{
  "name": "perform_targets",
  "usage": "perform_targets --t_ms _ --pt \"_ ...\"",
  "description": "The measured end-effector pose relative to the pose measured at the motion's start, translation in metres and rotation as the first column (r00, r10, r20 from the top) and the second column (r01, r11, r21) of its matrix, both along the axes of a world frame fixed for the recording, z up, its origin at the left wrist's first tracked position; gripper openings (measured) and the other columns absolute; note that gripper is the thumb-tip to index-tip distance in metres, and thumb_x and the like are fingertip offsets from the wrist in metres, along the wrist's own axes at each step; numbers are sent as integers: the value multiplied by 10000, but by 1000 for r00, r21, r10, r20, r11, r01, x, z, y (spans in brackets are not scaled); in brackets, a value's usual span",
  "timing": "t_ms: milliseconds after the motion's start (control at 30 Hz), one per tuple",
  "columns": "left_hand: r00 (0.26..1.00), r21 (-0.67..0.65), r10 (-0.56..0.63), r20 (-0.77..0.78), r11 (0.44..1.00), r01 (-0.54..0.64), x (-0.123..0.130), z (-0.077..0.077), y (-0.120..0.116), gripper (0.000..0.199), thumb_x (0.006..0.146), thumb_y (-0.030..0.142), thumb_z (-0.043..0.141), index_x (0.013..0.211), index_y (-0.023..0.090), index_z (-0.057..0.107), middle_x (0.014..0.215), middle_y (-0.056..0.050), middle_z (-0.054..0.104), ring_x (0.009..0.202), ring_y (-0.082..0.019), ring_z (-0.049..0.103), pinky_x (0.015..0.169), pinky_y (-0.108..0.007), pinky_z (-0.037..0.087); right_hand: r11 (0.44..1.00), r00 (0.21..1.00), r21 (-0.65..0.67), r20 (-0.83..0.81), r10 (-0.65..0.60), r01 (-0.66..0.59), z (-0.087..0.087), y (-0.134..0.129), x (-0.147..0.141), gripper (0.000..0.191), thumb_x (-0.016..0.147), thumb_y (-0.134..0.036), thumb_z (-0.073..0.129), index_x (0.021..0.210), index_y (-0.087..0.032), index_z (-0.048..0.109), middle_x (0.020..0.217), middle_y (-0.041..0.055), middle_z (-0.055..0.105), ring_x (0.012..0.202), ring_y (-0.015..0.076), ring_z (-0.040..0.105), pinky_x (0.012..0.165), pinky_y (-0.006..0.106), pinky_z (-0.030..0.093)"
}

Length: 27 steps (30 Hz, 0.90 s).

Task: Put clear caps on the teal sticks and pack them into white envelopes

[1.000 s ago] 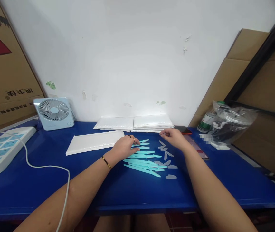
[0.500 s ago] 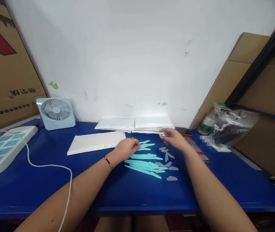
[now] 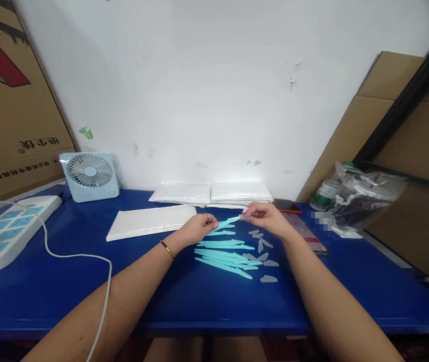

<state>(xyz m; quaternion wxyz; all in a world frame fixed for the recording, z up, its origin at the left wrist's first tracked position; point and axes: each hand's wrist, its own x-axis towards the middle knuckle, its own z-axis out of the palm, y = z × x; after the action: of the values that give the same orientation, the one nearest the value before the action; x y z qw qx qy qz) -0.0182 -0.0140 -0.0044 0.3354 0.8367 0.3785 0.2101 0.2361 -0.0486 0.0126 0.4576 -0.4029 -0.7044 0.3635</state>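
My left hand (image 3: 198,229) pinches the handle of a turquoise eyebrow razor (image 3: 228,222), its blade end pointing right. My right hand (image 3: 266,217) holds a small clear blade cap (image 3: 245,217) between thumb and fingers, right at the razor's tip. Whether the cap sits over the blade or only touches it, I cannot tell. Below my hands lie several more turquoise razors (image 3: 222,260), fanned out with their blade ends to the right. Several loose clear caps (image 3: 269,278) are scattered to the right of them.
A white padded mailer (image 3: 142,222) lies left of my hands, with more stacked mailers (image 3: 240,191) against the wall. A fan (image 3: 90,176), power strip (image 3: 22,221) and white cable (image 3: 75,258) are leftward. To the right are a phone (image 3: 301,229), bottle (image 3: 324,193) and bagged dark item (image 3: 365,203).
My left hand has raised a razor slightly from the group. My right hand has moved left and a little down, bringing the cap to the razor's tip.
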Motion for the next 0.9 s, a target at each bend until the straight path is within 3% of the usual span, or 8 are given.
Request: perform_targets --t_ms 367,500,600,667,733,800,900 --pt "988 -117 -118 102 985 130 -2 6 -4 407 809 531 443 891 159 587 731 15 521 630 -103 412 584 -219 341 997 996 -31 -63 68 -70 -2 -3 -11 143 636 -292 739 669 -175 662 792 44 651 750 158 619 706 300 504" --pt "992 -86 -110 60 990 115 0 6 -5 379 832 499 420 885 163 587 698 16 530 602 -105 428 559 -221 339 998 998 -28 -30 62 -62 -3 -3 -17 131 648 -271 714 733 -178 675 825 46 668 771 165 624 711 296 494" --pt "997 109 34 -69 994 -27 0 7 -3 309 837 420 429 885 175 611 757 -15 585 679 -142 500 604 -244 369 997 980 -59 195 -33 45 -1 -2 -4 215 697 -270 650 886 -172 676 743 30 661 682 149 610 636 266 474" --pt "986 257 118 -120 963 -84 -1 7 -3 269 813 383 476 929 192 625 860 -37 614 788 -171 536 666 -257 388 987 902 -85 423 -90 139 0 0 10 217 700 -271 628 880 -161 681 660 16 639 606 139 582 574 248 448" --pt "984 316 78 -158 948 -24 -2 7 -5 272 780 401 532 953 216 631 927 -38 619 851 -181 548 697 -255 397 972 797 -136 600 -72 190 0 0 23 200 659 -272 655 821 -160 687 658 17 642 602 143 578 560 240 437" --pt "975 312 -33 -219 944 103 -1 6 -8 273 743 435 582 917 234 645 926 -23 623 844 -175 558 692 -244 401 959 728 -191 686 -22 210 0 0 30 204 617 -276 685 786 -162 681 697 23 655 631 151 588 565 233 436" --pt "945 287 -103 -311 938 196 1 3 -12 213 729 402 606 852 236 657 869 -4 640 781 -154 568 652 -226 394 949 711 -236 703 18 209 -1 0 29 184 611 -275 681 750 -159 649 710 26 658 644 153 587 557 224 432"
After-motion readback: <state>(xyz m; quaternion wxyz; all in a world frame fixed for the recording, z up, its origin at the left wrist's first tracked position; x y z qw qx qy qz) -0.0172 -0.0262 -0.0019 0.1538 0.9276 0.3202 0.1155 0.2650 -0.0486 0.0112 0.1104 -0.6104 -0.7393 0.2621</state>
